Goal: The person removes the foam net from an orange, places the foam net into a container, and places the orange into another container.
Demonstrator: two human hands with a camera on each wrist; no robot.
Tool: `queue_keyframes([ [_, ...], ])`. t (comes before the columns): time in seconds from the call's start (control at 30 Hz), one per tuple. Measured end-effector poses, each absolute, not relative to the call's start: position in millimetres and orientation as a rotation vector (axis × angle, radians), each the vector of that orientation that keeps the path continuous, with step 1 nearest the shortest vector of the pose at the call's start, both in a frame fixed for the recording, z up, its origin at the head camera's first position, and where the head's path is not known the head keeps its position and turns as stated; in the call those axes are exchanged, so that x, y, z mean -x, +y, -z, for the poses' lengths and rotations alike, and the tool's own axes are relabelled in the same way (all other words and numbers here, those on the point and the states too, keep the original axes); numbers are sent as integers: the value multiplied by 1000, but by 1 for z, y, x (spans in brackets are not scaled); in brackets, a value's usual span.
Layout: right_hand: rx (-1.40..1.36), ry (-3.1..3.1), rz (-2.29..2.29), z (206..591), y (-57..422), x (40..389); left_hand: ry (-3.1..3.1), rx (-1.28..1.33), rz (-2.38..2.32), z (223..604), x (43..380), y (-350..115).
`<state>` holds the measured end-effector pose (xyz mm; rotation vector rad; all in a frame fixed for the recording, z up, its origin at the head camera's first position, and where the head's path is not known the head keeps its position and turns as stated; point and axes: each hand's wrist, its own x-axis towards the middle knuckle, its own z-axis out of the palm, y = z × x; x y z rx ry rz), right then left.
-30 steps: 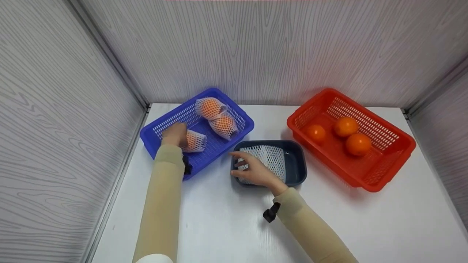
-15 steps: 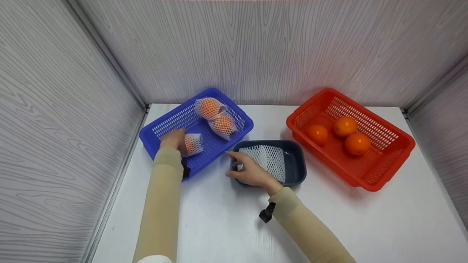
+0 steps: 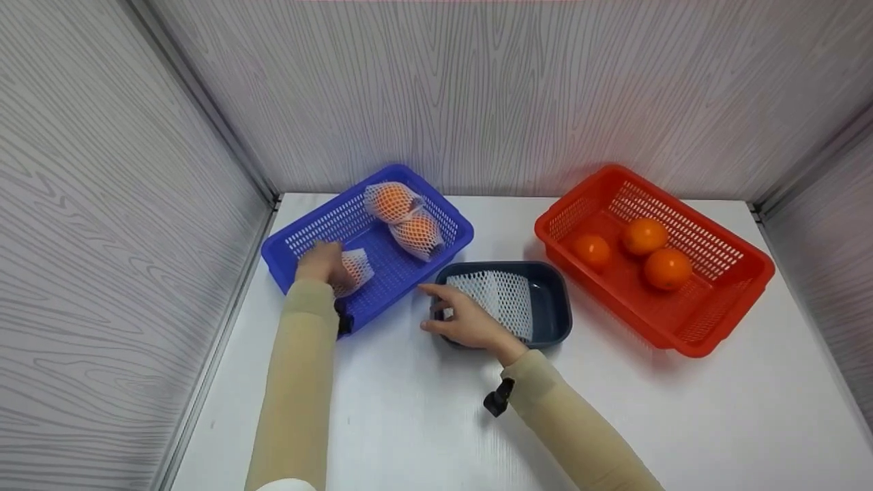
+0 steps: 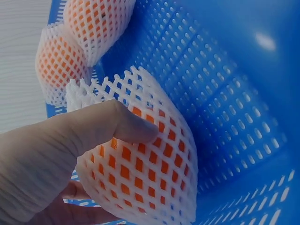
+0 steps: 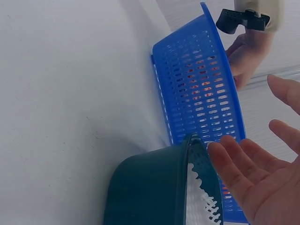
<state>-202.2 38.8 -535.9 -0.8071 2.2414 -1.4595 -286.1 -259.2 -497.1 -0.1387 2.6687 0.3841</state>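
Note:
In the blue basket (image 3: 286,256), my left hand (image 3: 322,262) holds an orange in a white foam net (image 3: 357,267). The left wrist view shows the thumb across this netted orange (image 4: 140,173) and fingers partly hidden under it. Two more netted oranges, one at the back (image 3: 393,202) and one just in front (image 3: 417,234), lie together in the basket. Over the left side of a dark blue-green tub (image 3: 551,310) hovers my right hand (image 3: 470,322), its fingers spread and holding nothing. Flat white foam nets (image 3: 513,300) lie in that tub.
A red basket (image 3: 740,310) with three bare oranges (image 3: 668,269) stands to the right of the tub. All the containers are on a white table (image 3: 423,423), backed by a pale wood-grain panel (image 3: 477,95) and side walls.
My left hand has drawn the netted orange slightly toward me inside the blue basket, and the net's open end has turned. My right hand has shifted slightly left.

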Motion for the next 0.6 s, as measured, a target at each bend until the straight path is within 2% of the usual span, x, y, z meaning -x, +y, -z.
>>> queue_keyframes([
  [0.37, 768, 2212, 1529, 530, 45, 205, 2794, 106, -611, 472, 278, -253],
  [0.6, 751, 2222, 1568, 527, 51, 204, 2976, 7, -768, 460, 258, -235],
])
